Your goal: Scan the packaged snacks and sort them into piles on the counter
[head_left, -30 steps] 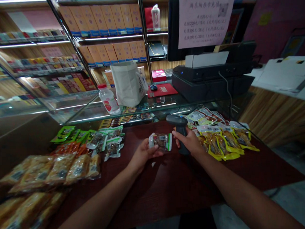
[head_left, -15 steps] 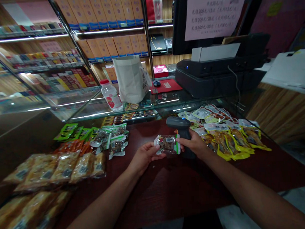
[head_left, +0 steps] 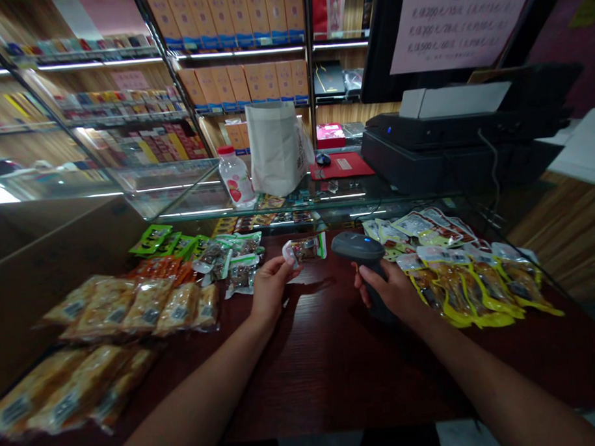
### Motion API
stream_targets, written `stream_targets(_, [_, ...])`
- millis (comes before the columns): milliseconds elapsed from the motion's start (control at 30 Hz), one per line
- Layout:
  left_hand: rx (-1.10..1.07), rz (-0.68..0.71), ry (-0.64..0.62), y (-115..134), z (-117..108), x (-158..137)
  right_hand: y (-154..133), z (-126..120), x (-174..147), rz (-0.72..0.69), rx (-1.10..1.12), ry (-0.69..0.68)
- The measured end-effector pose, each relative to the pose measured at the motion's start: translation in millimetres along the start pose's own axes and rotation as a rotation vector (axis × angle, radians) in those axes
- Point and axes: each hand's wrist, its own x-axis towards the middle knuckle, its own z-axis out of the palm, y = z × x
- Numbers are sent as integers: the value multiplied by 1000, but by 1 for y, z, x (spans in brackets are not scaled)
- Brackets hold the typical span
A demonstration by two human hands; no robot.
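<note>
Between the thumb and fingers of my left hand (head_left: 273, 282) is the end of a small clear snack packet (head_left: 309, 248) with a green edge and dark contents. It is held up above the dark red table. My right hand (head_left: 387, 288) is wrapped round the handle of a barcode scanner (head_left: 357, 247), whose head points left toward the packet with a gap between them. A small blue light shows on top of the scanner. Similar green-edged packets (head_left: 242, 275) lie left of my left hand.
Bagged pastries (head_left: 147, 306), orange packets and green packets (head_left: 151, 238) lie at the left beside a cardboard box (head_left: 59, 251). Yellow-edged packets (head_left: 468, 285) lie at the right. Behind stand a glass counter, a bottle (head_left: 236, 179), a white bag (head_left: 274, 152) and a black cash drawer (head_left: 451, 162).
My left hand has lifted the packet up and away from my right hand, which no longer touches it. The scanner now faces it from the right. The view has shifted left.
</note>
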Motion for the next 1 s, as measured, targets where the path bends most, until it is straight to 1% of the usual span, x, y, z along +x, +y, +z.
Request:
stream_targets(167, [42, 33, 15, -3, -2, 2, -3, 2, -5, 5, -15, -72])
stream_targets(300, [75, 45, 21, -5, -2, 4, -4, 0, -7, 4, -35, -98])
stream_targets(433, [87, 55, 21, -5, -2, 3, -5, -1, -7, -6, -56, -106])
stream_targets(600, [102, 64, -17, -4, -2, 3, -5, 0, -6, -30, -71, -91])
stream_targets(700, [88, 56, -3, -5, -2, 3, -3, -2, -6, -30, -76, -92])
stream_targets(833, [39, 32, 21, -5, -2, 1, -1, -3, -5, -27, -70, -93])
stream_targets(900, [-23, -2, 41, -2, -2, -2, -1, -3, -4, -25, -56, -90])
stream_targets(1000, [-185, -70, 148, 10, -5, -4, 0, -1, -2, -13, -29, -78])
